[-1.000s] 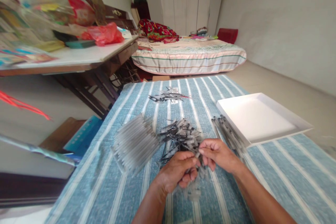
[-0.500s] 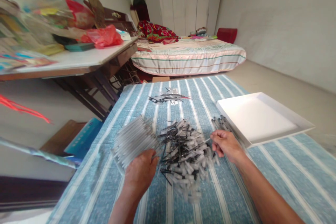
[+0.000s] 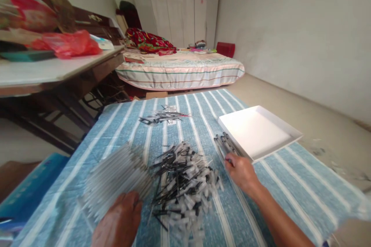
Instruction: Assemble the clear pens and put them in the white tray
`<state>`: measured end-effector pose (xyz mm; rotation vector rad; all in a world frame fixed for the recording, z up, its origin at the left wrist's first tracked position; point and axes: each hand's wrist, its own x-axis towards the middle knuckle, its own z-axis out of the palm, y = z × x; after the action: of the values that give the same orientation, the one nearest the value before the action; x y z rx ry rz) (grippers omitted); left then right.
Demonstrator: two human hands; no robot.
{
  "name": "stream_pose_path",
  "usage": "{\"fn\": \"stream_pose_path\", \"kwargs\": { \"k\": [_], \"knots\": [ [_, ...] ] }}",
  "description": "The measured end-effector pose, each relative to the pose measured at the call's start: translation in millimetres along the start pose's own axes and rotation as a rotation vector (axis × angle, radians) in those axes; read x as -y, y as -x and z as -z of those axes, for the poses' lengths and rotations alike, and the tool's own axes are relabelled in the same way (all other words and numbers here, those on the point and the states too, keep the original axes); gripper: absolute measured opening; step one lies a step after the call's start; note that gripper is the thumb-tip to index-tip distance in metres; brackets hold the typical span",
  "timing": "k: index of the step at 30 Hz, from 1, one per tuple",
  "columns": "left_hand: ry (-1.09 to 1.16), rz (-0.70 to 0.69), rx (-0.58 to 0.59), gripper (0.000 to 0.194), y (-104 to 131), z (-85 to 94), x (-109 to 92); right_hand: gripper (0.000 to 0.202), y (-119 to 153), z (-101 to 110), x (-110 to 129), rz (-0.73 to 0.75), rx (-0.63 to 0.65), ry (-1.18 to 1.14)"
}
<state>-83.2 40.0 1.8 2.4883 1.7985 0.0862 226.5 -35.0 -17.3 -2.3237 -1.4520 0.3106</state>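
My left hand (image 3: 117, 220) lies at the near right edge of a stack of clear pen barrels (image 3: 113, 181). Its fingers are curled and blurred, and whatever they hold is hidden. My right hand (image 3: 242, 171) is closed, thumb against fingers, on what looks like a pen, mostly covered by the hand. It is at the near end of a row of pens with dark tips (image 3: 224, 142). Between my hands spreads a heap of white and black pen caps and thin black parts (image 3: 185, 181).
An open white box (image 3: 252, 133) sits right of the pens. Farther back, thin dark and red pieces (image 3: 162, 116) lie on the striped blue cloth (image 3: 116, 123). A side table (image 3: 78, 65) with a red plastic bag (image 3: 71, 44) stands left, a bed (image 3: 182, 71) beyond.
My right hand has moved from the heap's right edge to the row of pens. My left hand stays by the barrels. The camera view has turned to the right.
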Motion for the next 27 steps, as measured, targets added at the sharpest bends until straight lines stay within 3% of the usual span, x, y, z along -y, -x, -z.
{"fn": "stream_pose_path", "kwargs": {
  "k": [3,9,18,20,23,25,27],
  "knots": [
    [0.027,0.024,0.025,0.022,-2,0.4,-1,0.025,0,6,1,-0.082,0.047,0.237],
    [0.078,0.062,-0.042,0.023,2,1.6,-13,0.025,-3,1,12,-0.056,0.154,0.328],
    [0.522,-0.119,0.018,0.022,6,8.4,-63,0.021,-1,-2,15,-0.061,0.137,0.294],
    [0.695,-0.101,0.050,0.017,9,11.1,-78,0.019,6,1,14,-0.052,0.066,0.171],
    [1.068,0.083,0.115,0.016,11,16.5,-102,0.014,26,7,23,0.062,0.027,-0.234],
    [1.391,0.230,0.160,0.030,9,20.9,-115,0.013,42,11,38,0.143,0.134,-0.519],
    [1.738,0.317,0.211,0.031,6,25.0,-125,0.014,55,13,56,0.160,0.287,-0.708]
  ]
}}
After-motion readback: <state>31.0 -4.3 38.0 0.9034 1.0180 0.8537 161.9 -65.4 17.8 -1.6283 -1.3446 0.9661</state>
